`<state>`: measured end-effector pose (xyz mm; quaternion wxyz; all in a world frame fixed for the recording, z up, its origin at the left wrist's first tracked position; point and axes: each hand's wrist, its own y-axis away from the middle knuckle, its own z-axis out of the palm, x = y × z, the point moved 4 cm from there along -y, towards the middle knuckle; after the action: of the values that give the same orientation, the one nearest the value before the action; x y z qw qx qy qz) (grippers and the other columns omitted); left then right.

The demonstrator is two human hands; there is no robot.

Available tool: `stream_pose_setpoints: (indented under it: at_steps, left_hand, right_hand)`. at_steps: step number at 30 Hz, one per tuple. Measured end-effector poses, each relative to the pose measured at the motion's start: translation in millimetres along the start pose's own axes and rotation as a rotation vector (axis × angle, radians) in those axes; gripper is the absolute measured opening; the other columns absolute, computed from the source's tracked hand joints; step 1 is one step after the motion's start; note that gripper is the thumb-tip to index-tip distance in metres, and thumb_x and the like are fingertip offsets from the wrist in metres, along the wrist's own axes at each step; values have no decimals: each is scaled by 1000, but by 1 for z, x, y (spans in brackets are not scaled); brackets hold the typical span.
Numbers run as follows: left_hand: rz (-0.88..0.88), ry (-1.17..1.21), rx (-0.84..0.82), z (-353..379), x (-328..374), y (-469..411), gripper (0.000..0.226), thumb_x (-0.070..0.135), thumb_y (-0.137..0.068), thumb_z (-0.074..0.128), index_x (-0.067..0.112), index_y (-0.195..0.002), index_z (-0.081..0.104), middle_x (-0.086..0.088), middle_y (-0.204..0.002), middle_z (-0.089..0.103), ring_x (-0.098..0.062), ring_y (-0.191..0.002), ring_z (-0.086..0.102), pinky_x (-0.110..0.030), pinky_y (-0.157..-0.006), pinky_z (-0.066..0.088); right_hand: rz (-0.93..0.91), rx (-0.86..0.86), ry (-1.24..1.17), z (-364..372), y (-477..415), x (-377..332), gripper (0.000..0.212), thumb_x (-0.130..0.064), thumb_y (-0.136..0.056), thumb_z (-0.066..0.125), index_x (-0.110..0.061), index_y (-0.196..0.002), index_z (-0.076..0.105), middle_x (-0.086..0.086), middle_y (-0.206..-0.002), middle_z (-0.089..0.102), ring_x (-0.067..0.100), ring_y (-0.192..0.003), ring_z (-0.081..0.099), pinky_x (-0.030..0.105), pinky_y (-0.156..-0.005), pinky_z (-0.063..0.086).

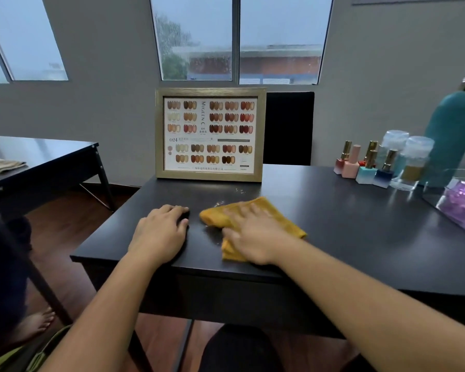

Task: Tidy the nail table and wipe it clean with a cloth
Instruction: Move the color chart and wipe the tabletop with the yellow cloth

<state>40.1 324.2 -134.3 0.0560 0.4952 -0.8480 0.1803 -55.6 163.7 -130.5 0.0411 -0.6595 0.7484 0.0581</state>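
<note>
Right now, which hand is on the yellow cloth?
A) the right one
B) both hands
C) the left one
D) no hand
A: the right hand presses on the yellow cloth, while the left hand rests on the bare black table beside it.

cloth point(255, 210): mustard yellow | table point(360, 232): black | frame point(210, 89): gold | bottle point(451, 135): teal

Single head-worn wide-angle view, forward and down, close over the dark table point(360, 237).
</note>
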Motion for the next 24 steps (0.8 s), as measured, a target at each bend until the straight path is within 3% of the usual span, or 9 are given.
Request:
stream_pose_setpoints:
  at_steps: [5, 7, 8, 10, 12, 14, 18, 21, 24]
  left_hand:
    - [11, 24, 6, 1, -3, -1, 39, 33, -96, 37, 29, -133, 45, 2, -137, 48, -22, -126, 41, -39, -102, 36]
    - [16, 26, 12, 1, -3, -1, 39, 33, -96, 36, 29, -133, 45, 3, -137, 48, -21, -125, 42, -39, -101, 36]
    - [18, 25, 14, 1, -3, -1, 39, 34, -96, 36, 30, -133, 45, 3, -137, 48, -21, -125, 42, -39, -100, 36]
    - [14, 26, 18, 1, -2, -1, 39, 34, -95, 36, 30, -133, 45, 3, -137, 48, -21, -124, 43, -38, -99, 37]
    - [15, 27, 28, 0, -2, -1, 39, 34, -95, 36, 30, -134, 45, 3, -137, 48, -20, -124, 43, -38, -99, 37]
    - [16, 31, 25, 0, -2, 0, 39, 34, -96, 36, 30, -134, 45, 3, -137, 48, -20, -124, 43, -38, -99, 37]
    - [16, 44, 19, -1, -3, 0, 38, 33, -95, 39, 30, -133, 46, 4, -137, 48, -20, -125, 42, -39, -101, 36]
    - [26, 57, -10, -4, -6, -4, 37, 36, -94, 43, 32, -130, 49, 6, -135, 49, -18, -125, 42, -38, -100, 38]
    - [45, 58, 2, -7, -8, -5, 36, 40, -93, 45, 33, -127, 51, 8, -133, 50, -16, -123, 43, -37, -100, 38]
  right_hand:
    - [-231, 11, -129, -7, 56, 35, 49, -40, -99, 31, -44, -146, 17, -13, -159, 5, 4, -145, -1, 24, -114, -5]
    - [-121, 40, -176, -17, 63, 82, 50, -28, -100, 38, -41, -146, 24, -14, -158, 10, -6, -139, 1, 22, -112, -5]
    - [-12, 49, -180, -23, 62, 107, 50, -24, -100, 38, -38, -146, 25, -11, -159, 11, -4, -140, 2, 28, -116, -4]
    - [223, 68, -136, -32, 49, 143, 48, -25, -101, 35, -30, -148, 25, -3, -160, 10, 12, -147, 5, 43, -119, 0]
    - [321, 99, -73, -37, 27, 147, 48, -29, -101, 32, -23, -148, 27, 4, -159, 15, 25, -146, 12, 47, -118, 8]
    - [261, 123, -27, -33, 3, 115, 46, -34, -100, 33, -22, -145, 32, 6, -156, 24, 28, -142, 19, 44, -116, 16]
    - [-112, 32, -35, -11, 3, 15, 52, -37, -100, 33, -27, -149, 22, 5, -160, 12, 22, -147, 8, 36, -120, 6]
    - [-359, -20, -132, -4, 50, 11, 50, -36, -100, 34, -42, -147, 18, -19, -157, 2, 0, -144, -4, 20, -116, -5]
    - [-358, 15, -240, -18, 92, 58, 53, -28, -97, 42, -64, -131, 23, -45, -141, 2, -20, -136, -3, -1, -105, -8]
